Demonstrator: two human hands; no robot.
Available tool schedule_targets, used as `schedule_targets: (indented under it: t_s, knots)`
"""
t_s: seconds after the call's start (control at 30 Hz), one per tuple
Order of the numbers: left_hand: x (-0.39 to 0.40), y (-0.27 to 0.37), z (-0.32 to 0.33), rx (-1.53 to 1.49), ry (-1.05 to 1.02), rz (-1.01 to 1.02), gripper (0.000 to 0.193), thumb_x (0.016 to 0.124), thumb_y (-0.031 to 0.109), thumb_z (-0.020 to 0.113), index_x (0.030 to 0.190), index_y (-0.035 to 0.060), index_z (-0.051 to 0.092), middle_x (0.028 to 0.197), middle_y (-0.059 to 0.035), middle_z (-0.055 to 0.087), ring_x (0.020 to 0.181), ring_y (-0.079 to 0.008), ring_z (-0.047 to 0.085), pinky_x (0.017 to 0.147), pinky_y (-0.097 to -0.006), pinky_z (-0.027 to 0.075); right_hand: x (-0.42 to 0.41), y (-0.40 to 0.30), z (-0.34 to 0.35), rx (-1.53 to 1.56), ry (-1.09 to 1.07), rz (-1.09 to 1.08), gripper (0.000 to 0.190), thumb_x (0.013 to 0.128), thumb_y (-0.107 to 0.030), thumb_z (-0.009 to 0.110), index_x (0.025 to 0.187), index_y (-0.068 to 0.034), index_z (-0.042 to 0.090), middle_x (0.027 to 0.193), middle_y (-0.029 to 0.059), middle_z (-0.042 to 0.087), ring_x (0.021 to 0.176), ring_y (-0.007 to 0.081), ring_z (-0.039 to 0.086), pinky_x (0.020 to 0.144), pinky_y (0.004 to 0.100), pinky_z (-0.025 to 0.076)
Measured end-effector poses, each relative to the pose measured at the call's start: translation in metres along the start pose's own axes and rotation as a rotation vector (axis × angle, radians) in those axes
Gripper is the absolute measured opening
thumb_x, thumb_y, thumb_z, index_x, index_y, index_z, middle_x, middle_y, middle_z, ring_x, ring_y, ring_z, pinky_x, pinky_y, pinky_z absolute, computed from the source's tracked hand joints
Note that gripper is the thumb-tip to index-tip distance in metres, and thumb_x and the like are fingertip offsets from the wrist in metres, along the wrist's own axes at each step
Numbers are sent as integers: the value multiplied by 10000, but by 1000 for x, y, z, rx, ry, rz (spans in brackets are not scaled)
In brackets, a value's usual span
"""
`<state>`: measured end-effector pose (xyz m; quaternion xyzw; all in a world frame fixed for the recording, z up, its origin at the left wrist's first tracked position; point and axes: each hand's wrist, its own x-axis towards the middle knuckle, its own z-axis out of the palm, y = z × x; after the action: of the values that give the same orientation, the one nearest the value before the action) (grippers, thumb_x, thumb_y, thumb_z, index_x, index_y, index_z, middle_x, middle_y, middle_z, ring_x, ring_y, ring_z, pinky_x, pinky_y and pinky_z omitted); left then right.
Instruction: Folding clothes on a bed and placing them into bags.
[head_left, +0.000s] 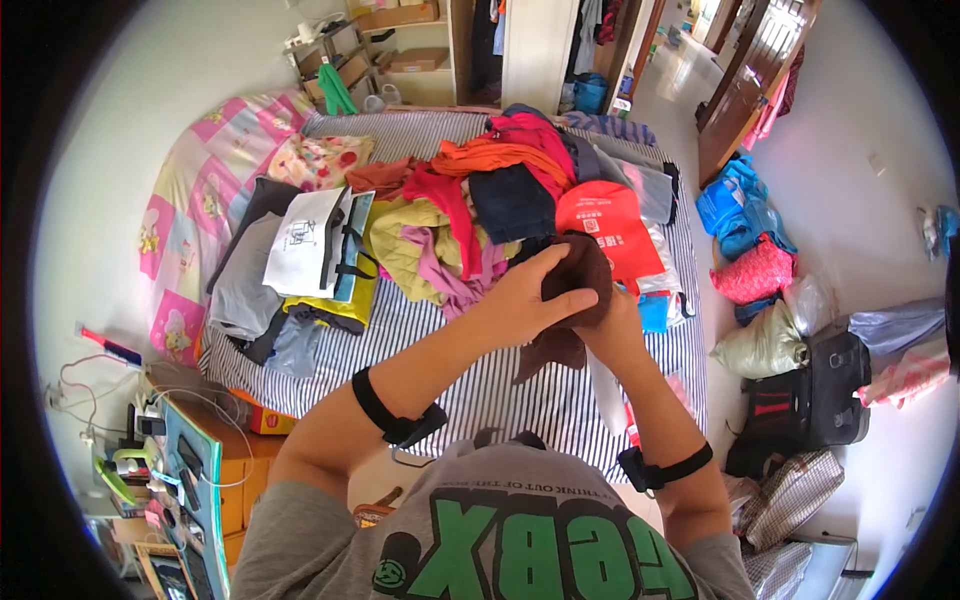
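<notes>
Both hands hold a dark brown cloth item (576, 281) above the bed, part of it hanging down below them. My left hand (529, 296) grips it from the left side, thumb across its front. On its lower right side my right hand (609, 326) is closed around it. Just beyond lies a heap of clothes with folded dark navy cloth (514, 202), an orange garment (487, 159), a yellow-green quilted garment (409, 244) and a pink-purple cloth (439, 270). A red bag (607, 229) with printing lies right of the heap.
On the striped bed sheet (450, 375), a white bag (304, 240) and plastic-wrapped items (247, 285) lie at the left. A cluttered desk (202, 450) stands lower left. Bags, a green sack (761, 349) and a black suitcase (836, 386) line the right wall, near an open wooden door (757, 75).
</notes>
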<state>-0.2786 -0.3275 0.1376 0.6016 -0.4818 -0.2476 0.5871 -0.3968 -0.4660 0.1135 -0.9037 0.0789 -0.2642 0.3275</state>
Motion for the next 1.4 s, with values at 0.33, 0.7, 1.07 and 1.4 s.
schedule_targets:
  t_s: [0.33, 0.7, 1.07, 1.4]
  knots:
    - [13, 35, -59, -474, 245, 114, 648, 852, 95, 706, 1410, 47, 379, 1254, -121, 585, 1167, -205, 560, 955, -336, 467, -3, 11, -3, 66, -68, 131, 406, 699, -136, 770, 1062, -17, 631, 924, 211, 680, 898, 390, 660, 740, 404, 529]
    - [-21, -22, -33, 240, -213, -49, 1226, 646, 338, 905, 1533, 55, 108, 1474, -160, 402, 1390, -273, 356, 1105, -385, 327, 7, 11, -17, 473, -265, 284, 460, 725, -135, 807, 1125, 9, 632, 1015, 101, 706, 951, 184, 666, 839, 340, 515]
    - [26, 21, -30, -124, 3, -16, 222, 908, 121, 665, 1062, -8, 571, 930, -15, 598, 874, -67, 554, 763, -252, 480, -4, 21, 2, 586, -255, 236, 639, 693, -151, 846, 1236, 24, 558, 1166, 138, 646, 1105, 191, 601, 919, 339, 486]
    - [37, 32, -30, 243, -184, 130, 416, 822, 119, 753, 1168, -5, 557, 1071, -67, 613, 989, -130, 585, 861, -292, 477, 28, -14, -17, 388, -99, -36, 544, 735, -111, 834, 1201, -39, 564, 1178, 96, 601, 1077, 215, 592, 931, 363, 485]
